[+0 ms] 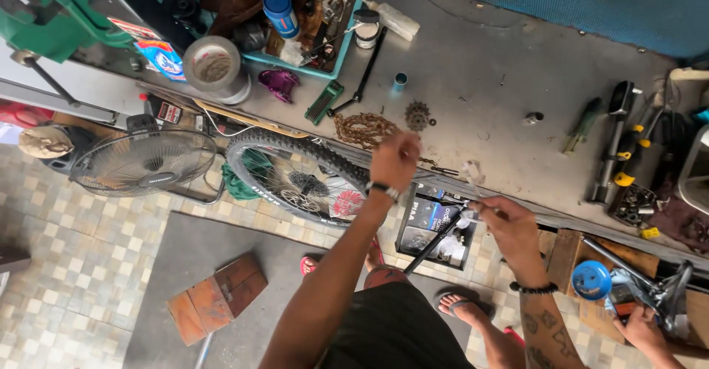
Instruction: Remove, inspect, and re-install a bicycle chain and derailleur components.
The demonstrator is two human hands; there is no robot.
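Fingers of our right hand pinch a long black rod.
Its length slants down toward our feet; our left hand closes near the rusty chain on the bench.

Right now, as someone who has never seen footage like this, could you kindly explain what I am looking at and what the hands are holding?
There is one picture, taken by a camera worn on a person's head and looking straight down, so you see their arms, dark shorts and sandalled feet from above. No machine is involved, only two bare hands. The left hand is raised over the edge of a grey workbench, beside a rusty chain and a small sprocket; whether its fingers grip anything is hard to tell. The right hand pinches the top of a thin black rod that slants down toward the floor. A bicycle wheel leans against the bench, with a fan next to it. At the lower right, another person's hand touches metal parts.
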